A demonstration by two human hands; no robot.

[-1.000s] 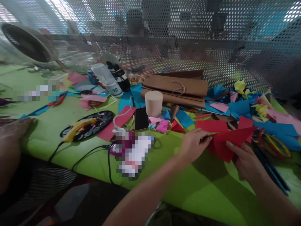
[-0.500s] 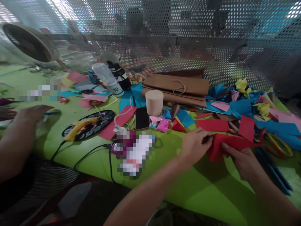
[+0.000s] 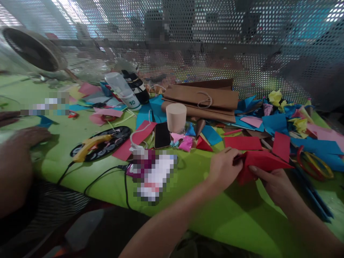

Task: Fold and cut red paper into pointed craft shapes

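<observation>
Lowered since a second ago, the pointed end of the red sheet point(image 3: 266, 159) now aims at the table's right edge, and the right thumb has slid closer to the left hand. Away at the table's left edge, a blue strip point(image 3: 45, 122) has been drawn in beside a co-worker's hand point(image 3: 33, 138).

Nearest, above the near edge of the green table point(image 3: 231, 229) and toward its right end, both hands hold the red sheet off the surface. The left hand point(image 3: 224, 163) pinches its left edge; the right hand point(image 3: 278, 184) grips it with the thumb on the near face, its other fingers mostly hidden. The sheet is bent over into a tapering shape, but it looks only partly formed: no pressed crease or fastened seam shows, and how many folds are left I cannot tell.

Just beyond lie two flat red pieces point(image 3: 243, 143) point(image 3: 281, 146), apparently unworked, with yellow-and-red-handled scissors point(image 3: 317, 165) nearer the right edge. Toward the middle, a small folded red piece point(image 3: 203, 144) sits near a beige cylinder point(image 3: 176, 118).

Farther back, a brown paper bundle point(image 3: 200, 100) lies along the far edge, before a perforated screen point(image 3: 215, 25).
</observation>
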